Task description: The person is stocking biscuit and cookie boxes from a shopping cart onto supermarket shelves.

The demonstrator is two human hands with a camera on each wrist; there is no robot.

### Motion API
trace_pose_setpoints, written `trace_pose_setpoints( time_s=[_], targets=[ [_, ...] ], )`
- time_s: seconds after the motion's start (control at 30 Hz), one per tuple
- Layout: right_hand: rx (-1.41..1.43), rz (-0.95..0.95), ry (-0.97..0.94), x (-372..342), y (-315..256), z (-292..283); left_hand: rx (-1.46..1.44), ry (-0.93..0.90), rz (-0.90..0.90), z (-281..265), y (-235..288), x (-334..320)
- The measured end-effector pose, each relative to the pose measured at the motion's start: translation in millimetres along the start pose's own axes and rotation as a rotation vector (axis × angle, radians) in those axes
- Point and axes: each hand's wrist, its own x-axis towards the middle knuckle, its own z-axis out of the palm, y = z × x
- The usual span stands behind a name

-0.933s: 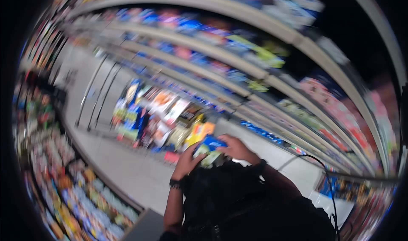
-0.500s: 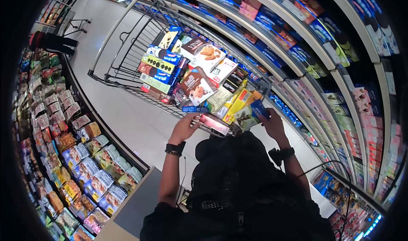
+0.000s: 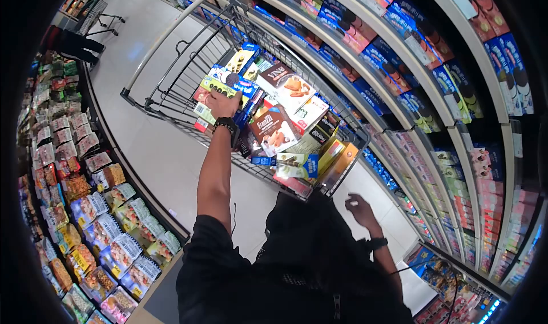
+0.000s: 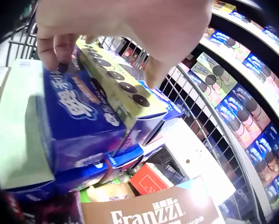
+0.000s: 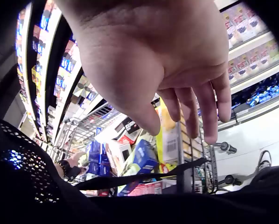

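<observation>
In the head view my left hand (image 3: 222, 104) reaches over the cookie boxes at the far left of the shopping cart. The left wrist view shows its thumb and fingers straddling a yellow-green Oreo cookie box (image 4: 114, 74). A blue Oreo box (image 4: 79, 112) lies beside that one, under the fingertips. My right hand (image 3: 361, 211) hangs off the cart's near right corner, fingers loosely bent, holding nothing. A green-and-blue box (image 3: 297, 165) lies on the pile near my body. A brown-and-white Franzzi box (image 3: 268, 130) and a Vina box (image 3: 285, 84) lie mid-pile.
The wire cart (image 3: 165, 44) stands close along tall shelves of cookie boxes (image 3: 377, 61) on the right. A low display of snack packs (image 3: 108, 227) runs along the left. Pale floor (image 3: 137, 118) lies between. Another person (image 3: 74, 44) stands by a cart at the far left.
The green-and-blue box has left my right hand and lies on the pile. That hand has drawn back empty. My left hand has moved away to the cookie boxes at the cart's far left.
</observation>
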Motion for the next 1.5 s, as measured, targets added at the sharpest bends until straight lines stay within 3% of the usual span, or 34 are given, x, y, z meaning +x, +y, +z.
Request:
trace_pose_setpoints(
  time_s=[0.1, 0.23, 0.3, 0.37, 0.5, 0.53, 0.57, 0.63, 0.67, 0.7, 0.77, 0.83, 0.97, 1.03, 1.1, 1.2, 1.23, 1.3, 1.37, 1.43, 1.5],
  targets=[
    [0.080, 0.095, 0.018, -27, 20, -4, 0.040, 0.089, -0.130, 13, 27, 6],
    [0.086, 0.155, 0.056, -43, 46, -13, -0.070, 0.020, -0.129, 33, 46, 0],
    [0.131, 0.193, 0.046, -48, 39, -15, -0.003, 0.120, -0.062, 35, 36, -8],
    [0.080, 0.167, 0.036, -44, 31, -20, 0.015, 0.089, 0.099, 28, 32, -12],
    [0.014, 0.080, 0.078, -30, 0, -28, -0.132, -0.132, -0.016, 6, 32, -3],
    [0.011, 0.057, 0.097, -26, -8, -31, -0.238, -0.054, -0.008, 23, 19, 11],
    [0.012, 0.034, 0.113, -23, -16, -33, -0.392, 0.178, 0.087, 79, -14, 51],
    [-0.004, -0.029, 0.125, -18, -37, -37, -0.851, -0.374, -0.131, 11, 5, 15],
    [-0.017, -0.084, 0.134, -14, -43, -37, -0.973, -0.371, -0.196, -2, 9, -4],
    [-0.028, -0.134, 0.142, -12, -52, -36, -1.029, -0.488, -0.145, -13, 6, -11],
    [-0.062, -0.280, 0.130, -6, -75, -38, -1.124, -0.382, -0.018, -32, 16, -57],
    [-0.037, -0.412, 0.128, 7, -88, -37, -1.145, -0.548, 0.022, -54, 31, -103],
    [0.201, -0.410, 0.074, 25, -120, -36, -1.115, -0.782, 0.261, -37, 50, -161],
    [0.286, -0.539, 0.093, 30, -124, -38, -1.114, -0.919, 0.236, -28, 66, -193],
    [0.399, -0.506, 0.052, 38, -112, -41, -1.113, -1.013, 0.258, -24, 87, -230],
    [0.633, -0.475, 0.040, 38, -98, -56, -0.989, -1.120, 0.563, -14, 117, -260],
    [0.667, -0.494, 0.077, 39, -93, -62, -0.967, -1.075, 0.653, -2, 120, -265],
    [0.733, -0.490, 0.211, 38, -77, -77, -0.618, -1.183, 0.681, -24, 144, -278],
    [0.971, -0.493, 0.261, 37, -75, -105, -0.586, -1.164, 0.830, -23, 164, -284],
    [1.025, -0.452, 0.325, 36, -53, -125, -0.435, -1.086, 1.081, -14, 175, -292],
    [1.045, -0.483, 0.419, 42, -33, -141, -0.354, -1.057, 1.218, -9, 199, -296]
  ],
)
